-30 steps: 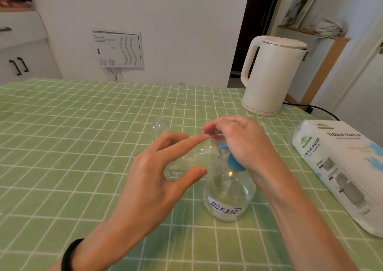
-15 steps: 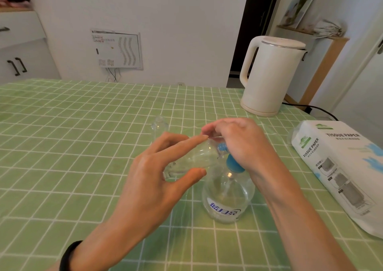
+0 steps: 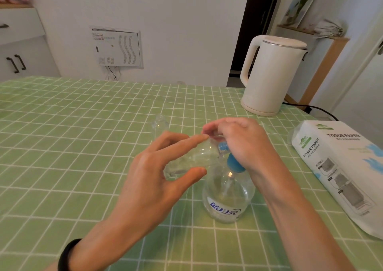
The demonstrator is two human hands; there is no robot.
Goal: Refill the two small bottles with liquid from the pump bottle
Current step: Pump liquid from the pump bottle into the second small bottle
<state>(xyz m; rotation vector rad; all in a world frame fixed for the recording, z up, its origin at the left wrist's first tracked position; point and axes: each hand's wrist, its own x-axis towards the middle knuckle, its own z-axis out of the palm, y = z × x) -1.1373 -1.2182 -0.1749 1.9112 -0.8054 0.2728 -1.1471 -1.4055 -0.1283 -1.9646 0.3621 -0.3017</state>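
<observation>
A clear pump bottle (image 3: 227, 200) with a blue pump head and a blue-lettered label stands on the green checked tablecloth. My right hand (image 3: 242, 144) covers and presses its pump head. My left hand (image 3: 157, 173) holds a small clear bottle (image 3: 192, 158) tilted on its side between thumb and forefinger, its mouth at the pump nozzle. A second small clear bottle (image 3: 159, 123) stands upright just behind my left hand, partly hidden by the fingers.
A white electric kettle (image 3: 271, 75) stands at the back right with its black cord trailing off the table. A pack of tissue paper (image 3: 339, 167) lies at the right edge. The green tablecloth (image 3: 62, 146) spreads to the left.
Both hands and the bottles stay almost where they were. My right hand shifts slightly on the pump head.
</observation>
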